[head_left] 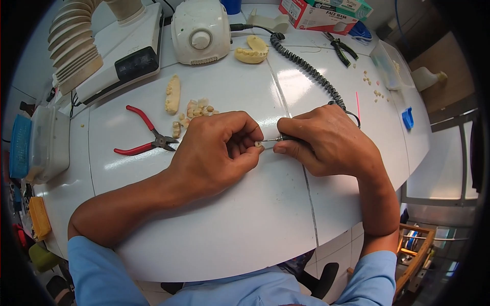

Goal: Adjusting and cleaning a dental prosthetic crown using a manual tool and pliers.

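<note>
Between the thumb and fingertips of my left hand point(217, 148) is a small cream dental crown point(258, 144). My right hand point(326, 140) grips a dark rotary handpiece point(290, 138), its thin metal bur pointing left and meeting the crown or lying right against it. A black coiled cord point(311, 69) runs from behind my right hand to a white control box point(200, 33) with a round dial. Just beyond my left hand lies a pile of cream tooth pieces point(196, 109). Red-handled cutting pliers point(148, 135) rest open to its left.
A ribbed suction hose point(74, 46) and white unit stand at the back left. Behind the pile are a long cream cast point(172, 94) and a yellow dental model point(252, 50). Black pliers point(339, 49), a mask box point(321, 15) and a clear tub point(390, 64) sit at the back right.
</note>
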A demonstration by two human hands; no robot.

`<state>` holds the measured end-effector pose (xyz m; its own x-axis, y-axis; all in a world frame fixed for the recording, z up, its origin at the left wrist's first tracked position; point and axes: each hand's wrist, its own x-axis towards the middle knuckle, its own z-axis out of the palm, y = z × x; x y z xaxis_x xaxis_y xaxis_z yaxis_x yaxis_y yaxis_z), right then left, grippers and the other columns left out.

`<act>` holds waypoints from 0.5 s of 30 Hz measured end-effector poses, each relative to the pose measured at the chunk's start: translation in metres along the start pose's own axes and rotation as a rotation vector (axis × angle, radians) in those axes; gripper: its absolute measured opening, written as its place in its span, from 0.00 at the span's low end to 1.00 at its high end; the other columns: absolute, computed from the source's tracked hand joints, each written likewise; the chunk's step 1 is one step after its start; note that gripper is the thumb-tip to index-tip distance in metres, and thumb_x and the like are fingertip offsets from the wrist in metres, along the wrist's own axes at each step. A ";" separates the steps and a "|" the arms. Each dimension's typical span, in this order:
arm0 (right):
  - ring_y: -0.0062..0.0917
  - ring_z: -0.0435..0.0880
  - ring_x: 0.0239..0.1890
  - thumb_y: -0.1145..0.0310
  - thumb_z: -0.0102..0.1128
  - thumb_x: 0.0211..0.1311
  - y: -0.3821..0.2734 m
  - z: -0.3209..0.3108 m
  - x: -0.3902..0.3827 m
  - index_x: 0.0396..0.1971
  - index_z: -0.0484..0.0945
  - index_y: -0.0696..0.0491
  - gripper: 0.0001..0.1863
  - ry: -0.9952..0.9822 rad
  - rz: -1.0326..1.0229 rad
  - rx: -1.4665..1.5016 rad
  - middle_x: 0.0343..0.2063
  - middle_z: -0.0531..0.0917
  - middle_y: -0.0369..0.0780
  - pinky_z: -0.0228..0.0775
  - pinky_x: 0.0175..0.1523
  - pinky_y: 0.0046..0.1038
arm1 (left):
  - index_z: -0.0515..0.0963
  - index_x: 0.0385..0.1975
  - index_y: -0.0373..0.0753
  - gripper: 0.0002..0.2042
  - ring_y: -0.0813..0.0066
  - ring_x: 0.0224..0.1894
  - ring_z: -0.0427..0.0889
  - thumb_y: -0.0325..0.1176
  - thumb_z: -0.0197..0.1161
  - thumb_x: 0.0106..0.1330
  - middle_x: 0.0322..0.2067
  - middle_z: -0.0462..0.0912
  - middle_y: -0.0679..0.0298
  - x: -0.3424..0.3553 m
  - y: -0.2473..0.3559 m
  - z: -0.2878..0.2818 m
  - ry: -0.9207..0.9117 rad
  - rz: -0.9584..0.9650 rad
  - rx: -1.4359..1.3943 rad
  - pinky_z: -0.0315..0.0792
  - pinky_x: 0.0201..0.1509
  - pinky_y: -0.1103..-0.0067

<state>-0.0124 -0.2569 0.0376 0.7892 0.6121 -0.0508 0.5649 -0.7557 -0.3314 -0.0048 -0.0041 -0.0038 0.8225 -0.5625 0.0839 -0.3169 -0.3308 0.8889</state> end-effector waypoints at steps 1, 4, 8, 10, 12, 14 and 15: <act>0.49 0.83 0.23 0.53 0.67 0.75 0.000 0.000 0.000 0.29 0.80 0.54 0.20 -0.024 0.021 -0.010 0.17 0.82 0.46 0.70 0.33 0.48 | 0.85 0.40 0.32 0.07 0.82 0.33 0.86 0.26 0.76 0.67 0.32 0.88 0.64 0.000 0.000 0.000 -0.002 0.012 -0.008 0.79 0.37 0.83; 0.49 0.83 0.24 0.53 0.67 0.75 0.000 -0.002 0.001 0.29 0.80 0.54 0.20 -0.043 0.021 -0.010 0.18 0.82 0.46 0.70 0.33 0.48 | 0.85 0.40 0.32 0.07 0.82 0.34 0.86 0.26 0.75 0.67 0.33 0.88 0.64 -0.001 -0.001 -0.001 -0.007 0.027 -0.012 0.79 0.37 0.83; 0.49 0.83 0.24 0.53 0.67 0.75 0.000 -0.002 0.000 0.30 0.80 0.54 0.19 -0.042 -0.007 0.001 0.18 0.82 0.45 0.69 0.34 0.49 | 0.85 0.41 0.32 0.07 0.81 0.34 0.86 0.25 0.74 0.66 0.33 0.88 0.63 -0.001 -0.002 0.000 -0.011 0.056 0.001 0.79 0.38 0.82; 0.49 0.83 0.25 0.53 0.67 0.74 -0.001 -0.002 0.000 0.30 0.80 0.54 0.19 -0.043 0.028 -0.009 0.18 0.82 0.45 0.69 0.34 0.49 | 0.85 0.40 0.32 0.07 0.81 0.34 0.86 0.25 0.74 0.67 0.33 0.88 0.63 -0.001 -0.003 -0.001 -0.004 0.053 -0.011 0.79 0.38 0.82; 0.49 0.83 0.25 0.53 0.67 0.74 -0.001 -0.001 0.001 0.30 0.80 0.54 0.19 -0.030 0.005 0.000 0.19 0.82 0.46 0.69 0.34 0.49 | 0.85 0.40 0.32 0.07 0.80 0.35 0.86 0.26 0.74 0.67 0.33 0.88 0.63 -0.001 -0.003 0.000 -0.008 0.042 -0.027 0.79 0.38 0.82; 0.50 0.83 0.25 0.54 0.67 0.74 -0.001 -0.002 0.001 0.30 0.80 0.54 0.19 -0.025 -0.005 -0.002 0.19 0.82 0.46 0.69 0.34 0.49 | 0.85 0.40 0.33 0.07 0.81 0.34 0.85 0.26 0.74 0.67 0.33 0.88 0.64 -0.001 -0.003 0.000 -0.014 0.040 -0.038 0.79 0.37 0.82; 0.50 0.83 0.25 0.54 0.67 0.74 -0.001 -0.002 0.001 0.30 0.80 0.54 0.19 -0.026 -0.009 0.004 0.19 0.82 0.46 0.69 0.34 0.49 | 0.85 0.40 0.33 0.07 0.81 0.34 0.85 0.26 0.74 0.67 0.33 0.88 0.64 -0.001 -0.003 -0.001 -0.008 0.038 -0.037 0.79 0.37 0.82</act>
<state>-0.0119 -0.2560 0.0403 0.7772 0.6250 -0.0724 0.5712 -0.7492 -0.3353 -0.0041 -0.0021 -0.0065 0.8066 -0.5800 0.1143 -0.3300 -0.2813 0.9011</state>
